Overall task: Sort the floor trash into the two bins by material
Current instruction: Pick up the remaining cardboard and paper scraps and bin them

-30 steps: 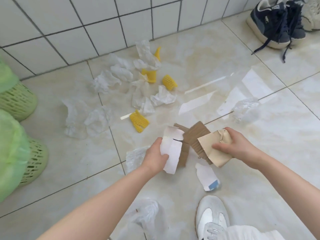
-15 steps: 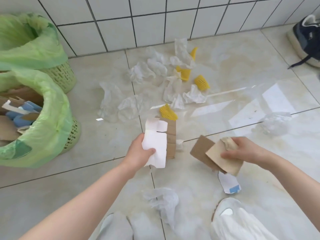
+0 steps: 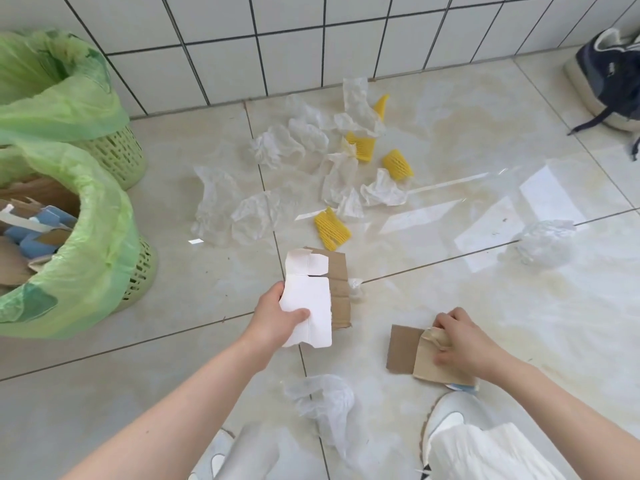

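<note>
Head view: your left hand pinches a white card with brown cardboard stacked behind it, thumb curled over the card's face, both held right of the near bin and clear of it. Your right hand grips a tan paper piece and a brown cardboard square, fingers curled over their upper edge, farther right of that bin, low over the floor. The near bin, lined with a green bag, holds cardboard and blue scraps; a second lined bin stands just behind it against the wall. Right of the near bin and beyond your hands, crumpled clear plastic and yellow foam nets lie scattered on the tiles.
</note>
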The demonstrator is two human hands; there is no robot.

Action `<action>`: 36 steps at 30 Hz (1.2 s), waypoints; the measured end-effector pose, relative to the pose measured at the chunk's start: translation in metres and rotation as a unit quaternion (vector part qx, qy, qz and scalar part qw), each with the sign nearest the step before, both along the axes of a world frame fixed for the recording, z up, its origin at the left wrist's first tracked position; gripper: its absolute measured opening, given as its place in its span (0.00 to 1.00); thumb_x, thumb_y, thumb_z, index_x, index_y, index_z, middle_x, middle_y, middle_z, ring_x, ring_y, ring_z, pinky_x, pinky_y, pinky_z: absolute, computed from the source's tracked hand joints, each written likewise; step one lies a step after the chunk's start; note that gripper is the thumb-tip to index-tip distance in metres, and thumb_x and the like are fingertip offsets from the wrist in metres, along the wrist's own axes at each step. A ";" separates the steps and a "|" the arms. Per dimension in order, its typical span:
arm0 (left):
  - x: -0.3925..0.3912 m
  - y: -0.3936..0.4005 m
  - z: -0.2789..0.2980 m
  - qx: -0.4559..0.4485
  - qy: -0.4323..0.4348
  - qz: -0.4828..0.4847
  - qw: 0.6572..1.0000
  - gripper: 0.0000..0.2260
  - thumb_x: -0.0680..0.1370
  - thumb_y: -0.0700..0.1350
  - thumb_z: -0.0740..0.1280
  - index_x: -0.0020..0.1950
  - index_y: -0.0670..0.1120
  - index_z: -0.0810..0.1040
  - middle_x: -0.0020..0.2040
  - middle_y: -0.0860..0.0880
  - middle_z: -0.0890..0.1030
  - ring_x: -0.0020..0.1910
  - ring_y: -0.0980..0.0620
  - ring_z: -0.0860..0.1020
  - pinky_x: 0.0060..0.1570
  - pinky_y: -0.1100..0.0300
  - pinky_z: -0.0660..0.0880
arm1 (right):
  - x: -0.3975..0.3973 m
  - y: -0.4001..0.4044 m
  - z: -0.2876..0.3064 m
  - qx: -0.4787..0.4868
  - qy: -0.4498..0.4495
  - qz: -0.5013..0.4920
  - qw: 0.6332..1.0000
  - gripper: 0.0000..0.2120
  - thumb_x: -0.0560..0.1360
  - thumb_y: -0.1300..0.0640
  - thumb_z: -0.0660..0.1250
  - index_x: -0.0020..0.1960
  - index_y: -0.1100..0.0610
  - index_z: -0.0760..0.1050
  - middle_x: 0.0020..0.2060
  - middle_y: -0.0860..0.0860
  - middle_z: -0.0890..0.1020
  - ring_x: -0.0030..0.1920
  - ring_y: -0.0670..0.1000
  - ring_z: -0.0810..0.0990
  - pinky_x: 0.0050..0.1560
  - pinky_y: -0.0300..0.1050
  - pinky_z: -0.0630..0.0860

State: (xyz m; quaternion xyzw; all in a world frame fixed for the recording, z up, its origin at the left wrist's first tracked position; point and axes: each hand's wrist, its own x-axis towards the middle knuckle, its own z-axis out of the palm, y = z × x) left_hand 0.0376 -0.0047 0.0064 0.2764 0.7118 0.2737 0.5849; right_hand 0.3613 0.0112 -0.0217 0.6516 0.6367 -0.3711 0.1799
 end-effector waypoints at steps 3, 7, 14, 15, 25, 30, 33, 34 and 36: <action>-0.001 -0.001 -0.001 -0.003 -0.006 0.007 1.000 0.16 0.74 0.34 0.68 0.58 0.50 0.74 0.52 0.51 0.82 0.51 0.48 0.81 0.38 0.55 0.78 | -0.003 0.002 0.001 -0.016 -0.001 0.005 1.000 0.17 0.65 0.55 0.70 0.49 0.49 0.67 0.48 0.49 0.75 0.47 0.52 0.76 0.45 0.46 0.73; -0.008 0.005 -0.001 -0.004 -0.017 0.042 0.999 0.16 0.74 0.35 0.69 0.58 0.49 0.75 0.53 0.49 0.82 0.52 0.46 0.81 0.45 0.48 0.81 | -0.003 0.007 0.003 -0.026 -0.001 -0.001 1.000 0.17 0.63 0.53 0.72 0.47 0.46 0.68 0.46 0.48 0.79 0.46 0.53 0.77 0.45 0.49 0.74; -0.032 0.014 0.002 0.009 -0.038 0.100 0.994 0.18 0.75 0.34 0.68 0.62 0.48 0.74 0.55 0.49 0.82 0.54 0.45 0.80 0.45 0.51 0.79 | -0.008 0.031 0.022 0.054 0.110 -0.173 0.977 0.14 0.65 0.59 0.75 0.44 0.53 0.72 0.41 0.52 0.80 0.41 0.53 0.79 0.36 0.45 0.73; -0.035 0.013 0.002 0.011 -0.040 0.108 0.993 0.18 0.75 0.34 0.68 0.62 0.48 0.74 0.55 0.49 0.82 0.54 0.45 0.81 0.44 0.51 0.79 | -0.009 0.035 0.026 0.064 0.134 -0.207 0.967 0.13 0.65 0.60 0.75 0.45 0.53 0.73 0.41 0.53 0.81 0.42 0.54 0.80 0.37 0.46 0.75; -0.061 0.017 0.014 0.034 -0.050 0.161 0.985 0.15 0.75 0.34 0.68 0.56 0.51 0.75 0.54 0.50 0.82 0.51 0.47 0.81 0.48 0.49 0.80 | -0.041 0.074 0.058 0.072 0.294 -0.328 0.895 0.14 0.68 0.65 0.75 0.51 0.59 0.75 0.48 0.60 0.82 0.47 0.60 0.82 0.46 0.54 0.78; -0.087 0.027 0.041 0.080 0.003 0.149 0.986 0.14 0.75 0.35 0.69 0.56 0.51 0.76 0.53 0.49 0.83 0.52 0.46 0.81 0.46 0.50 0.79 | -0.078 0.093 0.076 0.078 0.339 -0.321 0.881 0.14 0.70 0.67 0.72 0.54 0.59 0.75 0.51 0.62 0.82 0.46 0.58 0.82 0.46 0.53 0.79; -0.111 0.033 0.071 0.126 0.060 0.150 0.979 0.15 0.74 0.36 0.70 0.58 0.49 0.76 0.53 0.48 0.83 0.53 0.45 0.81 0.50 0.46 0.78 | -0.107 0.112 0.096 0.076 0.360 -0.261 0.893 0.14 0.70 0.67 0.72 0.54 0.59 0.76 0.51 0.61 0.82 0.47 0.58 0.82 0.47 0.54 0.79; -0.120 0.035 0.083 0.141 0.081 0.151 0.975 0.14 0.74 0.36 0.70 0.57 0.48 0.76 0.52 0.49 0.83 0.52 0.45 0.81 0.51 0.46 0.78 | -0.120 0.119 0.103 0.079 0.366 -0.233 0.897 0.14 0.70 0.66 0.72 0.54 0.58 0.76 0.50 0.60 0.83 0.48 0.58 0.83 0.49 0.56 0.79; -0.137 0.036 0.106 0.174 0.117 0.156 0.965 0.14 0.74 0.37 0.71 0.57 0.49 0.76 0.50 0.51 0.83 0.49 0.49 0.81 0.50 0.50 0.78 | -0.148 0.132 0.121 0.095 0.372 -0.178 0.906 0.14 0.70 0.63 0.73 0.54 0.57 0.76 0.47 0.55 0.84 0.47 0.51 0.84 0.48 0.52 0.79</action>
